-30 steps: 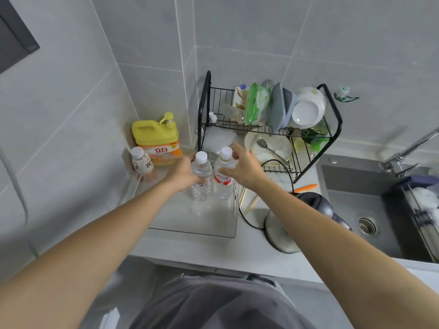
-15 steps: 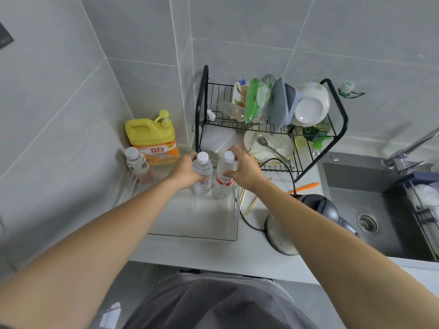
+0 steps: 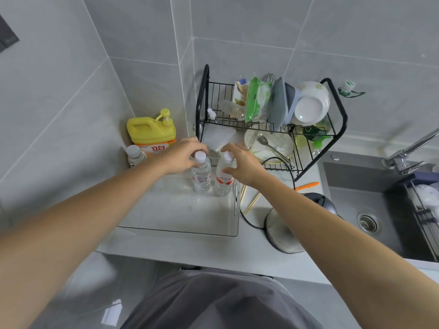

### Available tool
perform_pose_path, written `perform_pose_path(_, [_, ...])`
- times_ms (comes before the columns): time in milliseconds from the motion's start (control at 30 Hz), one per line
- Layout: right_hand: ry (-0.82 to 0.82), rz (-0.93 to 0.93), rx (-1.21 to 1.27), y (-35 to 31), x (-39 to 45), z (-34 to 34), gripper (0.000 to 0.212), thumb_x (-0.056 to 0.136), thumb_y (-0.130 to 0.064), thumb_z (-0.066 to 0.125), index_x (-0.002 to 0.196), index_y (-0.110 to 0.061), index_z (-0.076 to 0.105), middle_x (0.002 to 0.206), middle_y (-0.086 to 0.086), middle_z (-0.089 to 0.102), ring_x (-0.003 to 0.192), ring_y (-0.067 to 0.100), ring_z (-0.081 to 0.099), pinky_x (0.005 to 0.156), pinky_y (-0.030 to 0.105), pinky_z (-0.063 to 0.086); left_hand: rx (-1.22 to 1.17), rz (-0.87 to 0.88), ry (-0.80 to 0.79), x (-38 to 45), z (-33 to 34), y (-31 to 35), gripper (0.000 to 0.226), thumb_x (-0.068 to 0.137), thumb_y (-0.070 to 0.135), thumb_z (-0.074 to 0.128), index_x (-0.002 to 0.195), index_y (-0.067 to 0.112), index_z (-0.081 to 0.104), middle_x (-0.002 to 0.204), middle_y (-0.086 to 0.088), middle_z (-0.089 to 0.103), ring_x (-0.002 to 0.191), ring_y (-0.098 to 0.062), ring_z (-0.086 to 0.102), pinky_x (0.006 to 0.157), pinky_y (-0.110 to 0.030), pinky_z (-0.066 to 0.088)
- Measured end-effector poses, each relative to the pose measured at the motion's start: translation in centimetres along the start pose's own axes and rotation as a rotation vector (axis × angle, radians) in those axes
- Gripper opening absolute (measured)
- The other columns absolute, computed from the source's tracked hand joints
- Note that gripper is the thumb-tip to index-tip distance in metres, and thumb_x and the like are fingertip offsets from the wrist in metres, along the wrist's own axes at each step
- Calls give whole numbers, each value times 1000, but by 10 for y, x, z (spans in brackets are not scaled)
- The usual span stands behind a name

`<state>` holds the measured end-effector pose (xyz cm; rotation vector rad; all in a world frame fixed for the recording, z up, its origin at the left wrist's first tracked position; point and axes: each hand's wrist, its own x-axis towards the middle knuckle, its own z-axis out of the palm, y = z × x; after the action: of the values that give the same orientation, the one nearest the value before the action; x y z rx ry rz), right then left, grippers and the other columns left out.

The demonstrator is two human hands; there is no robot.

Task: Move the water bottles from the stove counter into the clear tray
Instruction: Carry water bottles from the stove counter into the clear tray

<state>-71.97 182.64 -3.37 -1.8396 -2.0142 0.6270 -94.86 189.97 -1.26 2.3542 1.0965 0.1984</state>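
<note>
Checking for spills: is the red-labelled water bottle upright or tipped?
Upright: the red-labelled bottle stands on its base in the clear tray, white cap up, beside the other bottle.
</note>
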Motion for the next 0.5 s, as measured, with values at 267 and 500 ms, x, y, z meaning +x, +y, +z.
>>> perform_pose_path(267, [8, 2, -100, -7, 3, -12, 44, 85, -30, 83, 123, -18, 64, 113, 2, 58, 100, 27, 60, 83, 40, 51, 387, 151, -171, -1, -13, 16, 26, 95, 13, 66, 106, 31, 52, 95, 10, 43, 88, -25, 58, 67, -41, 49])
perform_pose_path(500, [-14, 16, -174, -9, 3, -17, 41, 87, -28, 81, 122, -14, 63, 116, 5, 57, 104, 32, 59, 83, 41, 50, 313, 74, -61, -4, 3, 23, 23, 99, 32, 66, 99, 22, 45, 89, 6, 55, 82, -25, 57, 63, -37, 39])
